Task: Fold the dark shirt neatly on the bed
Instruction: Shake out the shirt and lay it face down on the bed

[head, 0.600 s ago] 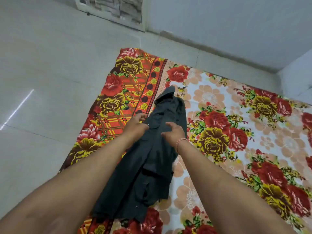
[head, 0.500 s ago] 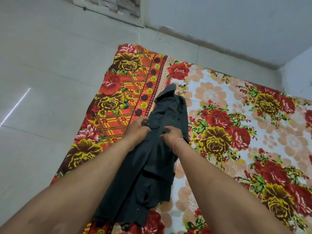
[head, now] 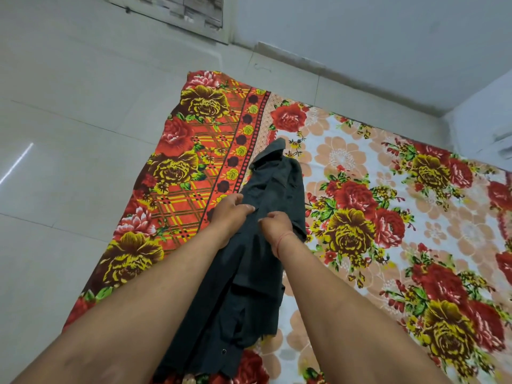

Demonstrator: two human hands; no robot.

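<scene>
One dark shirt [head: 257, 259] lies on the bed [head: 388, 167] as a long, narrow, rumpled bundle. It runs from the near edge up toward the far left corner, along the line where the sheet's orange checked border [head: 194, 200] meets its pale flowered field. Two hands work at its middle, close together but apart. The left hand [head: 231, 210] has its fingers curled over the shirt's left edge, gripping the cloth there. The right hand [head: 275, 224] has its fingers bent in and pinches a bit of fabric on top. One thin red thread [head: 283, 241] circles the right wrist. The sheet carries large red and yellow roses. Pale glossy floor tiles [head: 69, 162] spread to the left of the bed and beyond its far edge. A plain light wall [head: 360, 37] rises behind, with one framed opening [head: 177, 9] at the top.
</scene>
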